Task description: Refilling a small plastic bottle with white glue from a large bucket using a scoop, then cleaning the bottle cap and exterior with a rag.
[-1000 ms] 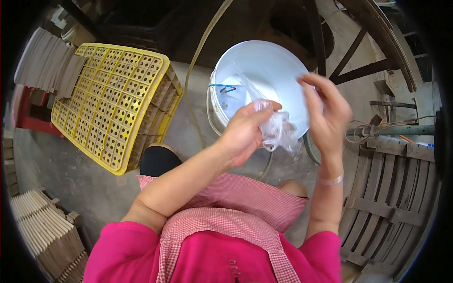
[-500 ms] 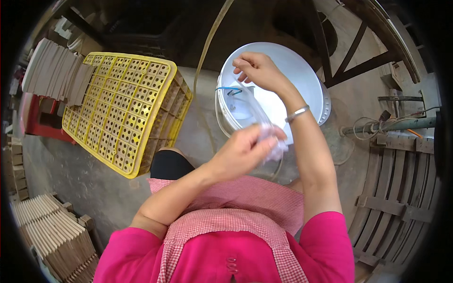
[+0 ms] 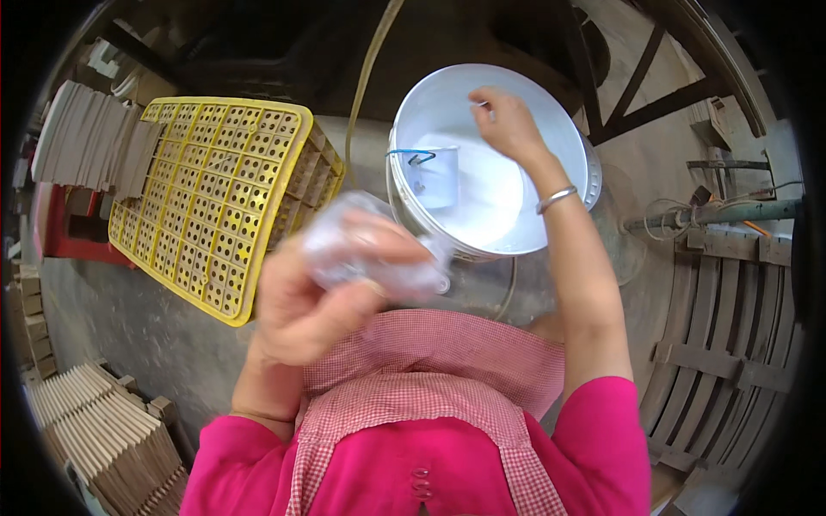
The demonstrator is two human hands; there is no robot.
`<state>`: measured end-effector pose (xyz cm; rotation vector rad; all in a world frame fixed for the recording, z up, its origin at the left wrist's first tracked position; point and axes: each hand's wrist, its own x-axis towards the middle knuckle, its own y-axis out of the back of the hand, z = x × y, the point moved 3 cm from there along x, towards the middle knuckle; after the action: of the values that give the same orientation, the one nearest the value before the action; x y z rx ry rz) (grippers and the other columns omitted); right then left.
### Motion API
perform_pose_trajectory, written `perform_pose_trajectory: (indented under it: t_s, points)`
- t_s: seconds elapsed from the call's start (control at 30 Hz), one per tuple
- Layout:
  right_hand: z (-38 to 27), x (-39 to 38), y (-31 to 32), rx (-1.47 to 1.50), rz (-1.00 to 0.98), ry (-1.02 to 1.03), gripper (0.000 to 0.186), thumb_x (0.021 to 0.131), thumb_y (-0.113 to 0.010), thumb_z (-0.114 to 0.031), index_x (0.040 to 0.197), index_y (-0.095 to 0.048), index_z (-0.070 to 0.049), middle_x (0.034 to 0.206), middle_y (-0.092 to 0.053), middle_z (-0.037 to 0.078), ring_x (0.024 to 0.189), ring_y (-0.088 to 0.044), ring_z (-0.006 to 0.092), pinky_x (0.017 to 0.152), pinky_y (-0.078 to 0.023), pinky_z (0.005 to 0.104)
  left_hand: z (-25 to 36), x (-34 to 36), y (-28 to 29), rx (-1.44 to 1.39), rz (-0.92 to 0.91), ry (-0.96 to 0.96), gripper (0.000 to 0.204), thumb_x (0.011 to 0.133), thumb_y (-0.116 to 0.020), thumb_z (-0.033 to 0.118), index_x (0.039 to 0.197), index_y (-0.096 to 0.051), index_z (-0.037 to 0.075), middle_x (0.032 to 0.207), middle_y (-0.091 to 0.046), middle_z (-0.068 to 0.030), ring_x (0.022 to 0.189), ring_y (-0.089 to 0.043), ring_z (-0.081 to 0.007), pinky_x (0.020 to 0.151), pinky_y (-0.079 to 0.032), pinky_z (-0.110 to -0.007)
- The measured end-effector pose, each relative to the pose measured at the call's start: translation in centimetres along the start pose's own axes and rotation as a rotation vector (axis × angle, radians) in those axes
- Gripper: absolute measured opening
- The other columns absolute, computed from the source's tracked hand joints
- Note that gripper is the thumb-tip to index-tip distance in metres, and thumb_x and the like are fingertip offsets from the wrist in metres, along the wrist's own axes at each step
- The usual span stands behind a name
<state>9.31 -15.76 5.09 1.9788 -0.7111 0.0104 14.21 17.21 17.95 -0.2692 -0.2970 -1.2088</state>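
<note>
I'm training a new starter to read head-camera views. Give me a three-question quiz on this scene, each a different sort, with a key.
1. Multiple choice: the apron is
A) plain
B) striped
C) checked

2. True or false: the yellow crate is to the left of the white bucket.

3. Short answer: which hand holds the clear plastic?

Key:
1. C
2. True
3. The left hand
</note>
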Motion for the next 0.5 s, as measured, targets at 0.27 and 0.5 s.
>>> perform_pose_trajectory:
  t_s: [0.27, 0.5]
  points:
    - [5.5, -1.9, 5.8, -0.146, -0.017, -0.17, 0.027, 0.087, -0.063, -0.009, 0.111, -0.07, 0.001, 0.109, -0.071, 0.023, 0.104, -0.067, 0.0392, 0.094, -0.053, 0.0439, 0.0, 4.8, 3.3, -0.099, 0.488, -0.189, 0.053, 0.105, -0.044, 0.037, 0.133, -0.052, -0.007, 0.124, -0.061, -0.0215, 0.117, -0.061, -0.0283, 0.101, -0.049, -0.04]
    - [5.6, -2.7, 2.2, -0.268, -0.225, -0.039, 0.031, 0.089, -0.064, -0.008, 0.118, -0.067, 0.002, 0.109, -0.072, 0.021, 0.099, -0.07, 0.0348, 0.089, -0.055, 0.0401, -4.0, 4.8, 4.7, -0.266, 0.535, -0.22, 0.038, 0.107, -0.049, 0.026, 0.119, -0.064, -0.007, 0.116, -0.069, -0.0133, 0.099, -0.068, -0.0165, 0.087, -0.055, -0.03]
